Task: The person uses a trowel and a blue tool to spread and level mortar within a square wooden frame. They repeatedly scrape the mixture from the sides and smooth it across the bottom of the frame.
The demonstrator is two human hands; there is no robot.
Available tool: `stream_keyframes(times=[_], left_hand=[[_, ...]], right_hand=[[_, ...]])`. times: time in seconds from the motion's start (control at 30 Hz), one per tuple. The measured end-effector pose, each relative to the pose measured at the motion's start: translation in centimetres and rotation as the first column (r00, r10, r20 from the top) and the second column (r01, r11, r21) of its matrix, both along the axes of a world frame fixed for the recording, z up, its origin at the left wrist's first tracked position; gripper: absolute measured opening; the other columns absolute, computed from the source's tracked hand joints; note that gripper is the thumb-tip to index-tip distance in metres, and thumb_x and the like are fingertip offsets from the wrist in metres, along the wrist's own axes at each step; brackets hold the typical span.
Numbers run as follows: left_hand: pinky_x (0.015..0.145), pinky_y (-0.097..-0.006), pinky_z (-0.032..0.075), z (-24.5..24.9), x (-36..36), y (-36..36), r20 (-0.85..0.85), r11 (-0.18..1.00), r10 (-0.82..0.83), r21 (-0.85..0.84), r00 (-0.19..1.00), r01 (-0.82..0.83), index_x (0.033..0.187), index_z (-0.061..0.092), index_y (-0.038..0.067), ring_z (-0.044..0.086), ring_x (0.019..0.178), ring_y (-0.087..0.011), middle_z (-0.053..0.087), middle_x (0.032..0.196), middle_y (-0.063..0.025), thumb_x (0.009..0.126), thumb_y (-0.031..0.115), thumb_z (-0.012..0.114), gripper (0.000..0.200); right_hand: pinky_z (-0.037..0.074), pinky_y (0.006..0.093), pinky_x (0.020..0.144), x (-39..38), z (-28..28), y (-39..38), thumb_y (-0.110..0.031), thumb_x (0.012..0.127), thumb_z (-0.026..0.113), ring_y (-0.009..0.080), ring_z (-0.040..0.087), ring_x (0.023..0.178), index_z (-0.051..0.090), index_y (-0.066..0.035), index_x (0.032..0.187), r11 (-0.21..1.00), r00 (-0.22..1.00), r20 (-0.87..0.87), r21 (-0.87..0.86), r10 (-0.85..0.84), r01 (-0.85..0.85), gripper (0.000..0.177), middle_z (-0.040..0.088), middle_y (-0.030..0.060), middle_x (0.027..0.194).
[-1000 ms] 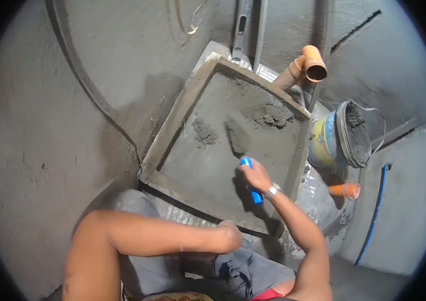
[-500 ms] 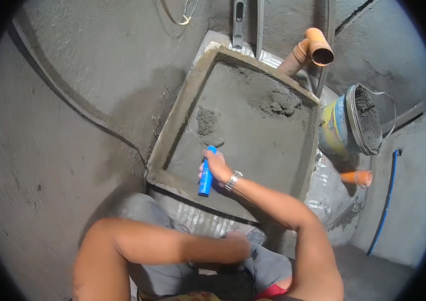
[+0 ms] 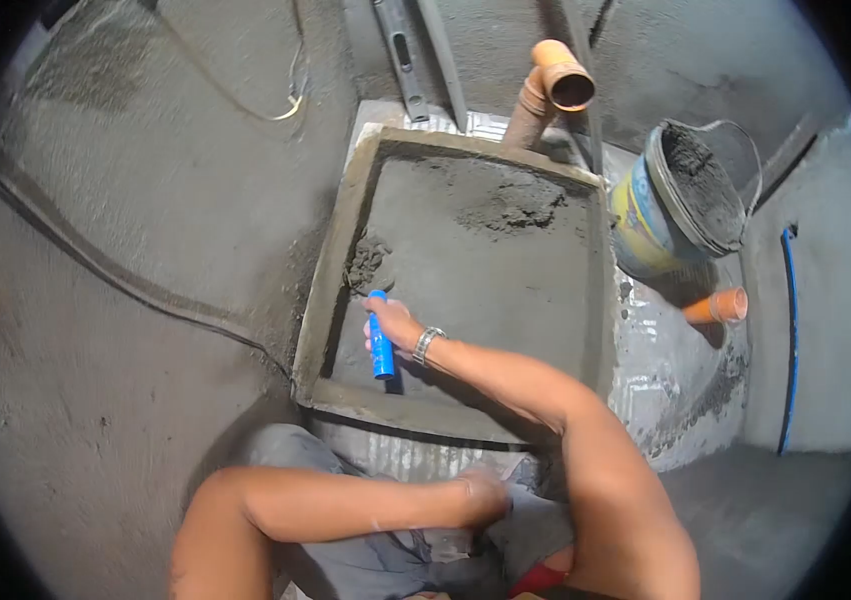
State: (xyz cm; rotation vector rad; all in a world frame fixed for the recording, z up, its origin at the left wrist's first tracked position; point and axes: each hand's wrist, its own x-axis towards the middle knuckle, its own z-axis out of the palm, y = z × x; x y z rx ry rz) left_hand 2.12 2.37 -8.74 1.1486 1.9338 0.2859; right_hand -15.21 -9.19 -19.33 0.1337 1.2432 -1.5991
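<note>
My right hand, with a metal watch on the wrist, is wrapped round the blue handle of a trowel. The trowel's blade is mostly hidden and mortar-coloured. Just beyond it, a heap of wet mortar lies against the left inner side of a square, rimmed basin coated in cement. More rough mortar sits towards the basin's back right. My left hand is low over my lap in front of the basin; its fingers are blurred, so I cannot see whether they hold anything.
A bucket of mortar leans at the right, beside a short orange pipe. An orange elbow pipe rises behind the basin. A spirit level leans on the back wall. Cable runs along the left wall.
My right hand and the trowel have moved left across the basin. The mortar heap has shifted to the basin's left side. The camera view has turned a little.
</note>
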Motion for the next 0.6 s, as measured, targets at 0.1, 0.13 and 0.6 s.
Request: stream_keyframes(times=[0.1, 0.13, 0.6], left_hand=[[0.074, -0.037, 0.053, 0.2, -0.2, -0.5, -0.009, 0.998, -0.043, -0.04, 0.999, 0.042, 0.092, 0.07, 0.006, 0.066, 0.093, -0.0264, 0.068, 0.1, -0.0126, 0.081, 0.014, 0.056, 0.019], [0.074, -0.0374, 0.053, 0.3, -0.3, -1.0, -0.032, 1.0, -0.023, -0.022, 0.999, 0.023, 0.092, 0.07, 0.006, 0.066, 0.093, -0.0267, 0.068, 0.101, -0.0128, 0.081, 0.014, 0.056, 0.019], [0.067, -0.0371, 0.054, 2.0, -2.1, -1.8, -0.052, 0.996, 0.058, -0.063, 0.997, -0.062, 0.099, 0.071, 0.009, 0.067, 0.091, -0.0242, 0.07, 0.101, -0.0073, 0.076, 0.011, 0.067, 0.023]], right_hand=[[0.048, 0.0364, 0.044, -0.3, 1.0, 1.6, -0.036, 0.085, 0.056, 0.0206, 0.056, 0.048, 0.045, -0.007, 0.088, 1.0, 0.998, 0.066, -0.015, 0.021, -0.02, 0.031, 0.053, 0.0073, 0.062], [0.048, 0.0358, 0.044, -0.5, 1.4, 2.2, -0.037, 0.084, 0.057, 0.02, 0.055, 0.048, 0.046, -0.008, 0.087, 0.999, 0.996, 0.09, -0.033, 0.026, -0.024, 0.031, 0.053, 0.0064, 0.062], [0.034, 0.0295, 0.035, -10.1, 16.3, 21.2, -0.045, 0.089, 0.049, 0.0125, 0.042, 0.04, 0.051, -0.012, 0.089, 0.907, 0.967, 0.046, -0.339, -0.251, 0.251, 0.034, 0.041, -0.0022, 0.054]])
